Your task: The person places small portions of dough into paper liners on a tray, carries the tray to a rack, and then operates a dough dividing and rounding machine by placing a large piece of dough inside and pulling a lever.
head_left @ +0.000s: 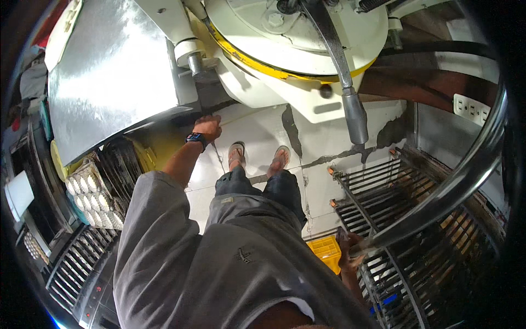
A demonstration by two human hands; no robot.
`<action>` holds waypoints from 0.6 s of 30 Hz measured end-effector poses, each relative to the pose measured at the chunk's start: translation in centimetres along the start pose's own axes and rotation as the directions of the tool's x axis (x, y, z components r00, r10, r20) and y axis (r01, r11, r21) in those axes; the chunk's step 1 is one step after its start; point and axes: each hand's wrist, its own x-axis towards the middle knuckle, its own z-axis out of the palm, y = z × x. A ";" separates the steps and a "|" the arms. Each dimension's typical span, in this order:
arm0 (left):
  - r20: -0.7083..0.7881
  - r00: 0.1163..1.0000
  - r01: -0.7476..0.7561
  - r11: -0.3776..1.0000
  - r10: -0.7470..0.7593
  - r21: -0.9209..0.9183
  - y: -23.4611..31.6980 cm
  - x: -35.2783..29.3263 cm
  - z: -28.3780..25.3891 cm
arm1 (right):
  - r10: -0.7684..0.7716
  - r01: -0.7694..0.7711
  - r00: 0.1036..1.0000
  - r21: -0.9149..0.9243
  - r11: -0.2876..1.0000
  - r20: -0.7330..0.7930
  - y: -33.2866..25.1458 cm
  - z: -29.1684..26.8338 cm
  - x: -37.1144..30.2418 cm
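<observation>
My left hand, a dark watch on its wrist, reaches out over the floor beside a metal-topped table. Its fingers are curled, and whatever they may hold is too small to make out. Down at the right, my right hand is beside a yellow plastic basket and a black slatted rack. Its fingers look bent around something dark, blurred and partly hidden. A curved shiny metal bar passes close to that hand; whether they touch, I cannot tell.
Ahead stands a large white machine with a round plate and a lever with a grey grip. Stacked egg trays are at the left, above another slatted rack. A power outlet is at the right. The tiled floor has dark cracks.
</observation>
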 end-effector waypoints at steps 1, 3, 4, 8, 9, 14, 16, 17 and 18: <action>0.015 1.000 0.026 0.999 -0.026 -0.022 -0.1 -0.1 0.2 | -0.062 0.065 0.997 0.086 0.994 -0.043 -1.3 0.4 0.4; 0.031 0.999 0.044 0.998 -0.042 -0.039 0.0 -0.3 0.0 | -0.010 0.010 1.000 -0.008 1.000 -0.023 -2.8 0.1 0.3; 0.009 1.000 -0.005 0.999 0.005 -0.039 -0.3 -0.3 -0.2 | -0.033 0.032 0.999 -0.029 0.999 -0.041 -3.3 0.4 0.4; 0.003 1.000 -0.009 1.000 0.009 -0.029 0.2 -0.4 -0.4 | -0.100 0.086 0.990 -0.127 0.988 -0.100 -2.0 0.4 0.7; 0.003 1.000 -0.014 1.000 0.014 -0.026 -0.3 -0.3 0.1 | -0.125 0.104 0.986 -0.176 0.979 -0.114 -1.9 0.4 0.7; -0.017 0.999 -0.042 0.999 0.042 -0.002 -0.6 0.0 0.7 | -0.045 0.039 0.994 -0.072 0.997 -0.097 -0.5 -0.4 0.1; -0.017 0.999 -0.043 0.999 0.043 -0.021 -0.3 -0.1 0.1 | -0.007 -0.003 0.997 -0.111 0.994 -0.082 0.7 -0.9 -0.3; -0.016 0.999 -0.043 0.998 0.042 -0.042 -0.2 -0.1 0.0 | 0.010 -0.019 0.997 -0.123 0.992 -0.076 0.7 -0.7 -0.5; -0.018 0.999 -0.045 0.998 0.045 -0.040 -0.3 -0.2 0.1 | -0.133 0.111 0.986 -0.188 0.976 -0.105 0.7 -0.6 -0.3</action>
